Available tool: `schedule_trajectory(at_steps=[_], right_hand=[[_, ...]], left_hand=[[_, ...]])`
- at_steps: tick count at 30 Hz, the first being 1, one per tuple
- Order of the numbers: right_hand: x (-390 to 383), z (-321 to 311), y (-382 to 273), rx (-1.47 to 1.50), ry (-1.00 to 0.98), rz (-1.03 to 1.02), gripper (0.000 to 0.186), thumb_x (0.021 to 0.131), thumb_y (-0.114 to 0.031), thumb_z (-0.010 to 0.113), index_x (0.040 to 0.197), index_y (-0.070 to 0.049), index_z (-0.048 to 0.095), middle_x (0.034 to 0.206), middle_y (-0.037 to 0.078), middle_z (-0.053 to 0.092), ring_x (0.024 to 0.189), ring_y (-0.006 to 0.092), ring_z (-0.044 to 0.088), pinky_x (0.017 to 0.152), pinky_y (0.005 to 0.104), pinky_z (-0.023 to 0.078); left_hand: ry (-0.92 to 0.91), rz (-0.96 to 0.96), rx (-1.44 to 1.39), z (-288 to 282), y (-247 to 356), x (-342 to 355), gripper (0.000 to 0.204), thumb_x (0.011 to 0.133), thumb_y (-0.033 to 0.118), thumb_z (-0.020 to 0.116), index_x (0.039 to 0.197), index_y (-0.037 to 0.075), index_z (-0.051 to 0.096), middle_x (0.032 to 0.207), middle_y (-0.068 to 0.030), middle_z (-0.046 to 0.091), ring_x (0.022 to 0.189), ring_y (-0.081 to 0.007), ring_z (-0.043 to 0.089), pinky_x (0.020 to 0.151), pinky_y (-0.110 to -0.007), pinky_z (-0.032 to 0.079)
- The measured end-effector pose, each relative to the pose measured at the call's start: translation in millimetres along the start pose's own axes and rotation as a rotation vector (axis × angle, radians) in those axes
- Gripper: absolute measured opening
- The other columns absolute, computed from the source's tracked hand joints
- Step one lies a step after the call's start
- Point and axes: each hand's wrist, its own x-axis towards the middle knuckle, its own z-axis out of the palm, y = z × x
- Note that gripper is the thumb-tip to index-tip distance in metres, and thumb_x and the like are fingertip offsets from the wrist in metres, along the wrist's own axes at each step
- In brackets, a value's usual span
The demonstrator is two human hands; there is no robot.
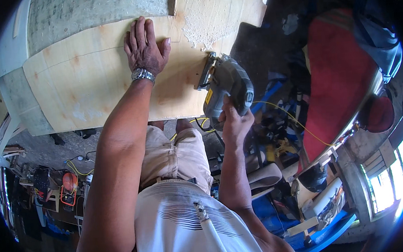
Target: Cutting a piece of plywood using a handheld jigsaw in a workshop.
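Observation:
My left hand (147,53) lies open on a pale plywood panel (79,96), fingers pointing away from me. A thin curved line is drawn across the panel. My right hand (236,121) grips a grey jigsaw (230,82), whose metal base plate sits at the panel's right part. Whether the blade is in the wood cannot be seen. Pale sawdust (202,31) is scattered beyond the saw. A greyish, weathered sheet (92,5) lies behind the plywood.
A long red padded piece (334,67) with blue-grey fabric (381,50) on it stands at the right. Yellow cords run below. Cluttered tools, an orange-red item (70,182) and offcuts fill both lower sides. A bright barred window is at lower right.

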Motion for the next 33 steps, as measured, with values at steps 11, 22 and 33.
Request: schedule_trajectory(at_steps=[11,22,33], right_hand=[[6,-7,7,0.123,-0.152,0.082,0.034,0.09,-0.025,0.083,0.103,0.003,0.071,0.091,0.011,0.073,0.074,0.0191,0.071,0.061,0.0326,0.059],[11,-10,1,0.111,-0.249,0.001,0.044,0.095,-0.035,0.077,0.112,0.003,0.067,0.091,0.015,0.071,0.07,0.0242,0.072,0.055,0.0338,0.058],[8,-8,4,0.069,-0.216,-0.075,0.046,0.091,-0.038,0.081,0.108,0.002,0.069,0.088,0.012,0.071,0.065,0.0205,0.069,0.051,0.0314,0.05]], left_hand=[[0.048,0.009,-0.001,6,-5,-5,0.074,0.091,0.049,0.062,0.15,0.008,0.044,0.162,-0.0122,0.036,0.15,-0.0344,0.031,0.121,-0.057,0.022],[0.151,0.059,-0.036,-1,0,-4,0.074,0.09,0.036,0.065,0.148,-0.004,0.042,0.159,-0.0239,0.035,0.148,-0.0435,0.031,0.122,-0.058,0.024],[0.262,0.176,-0.022,25,-4,44,0.063,0.09,0.052,0.067,0.135,0.008,0.059,0.145,-0.0103,0.053,0.133,-0.0347,0.047,0.115,-0.057,0.031]])
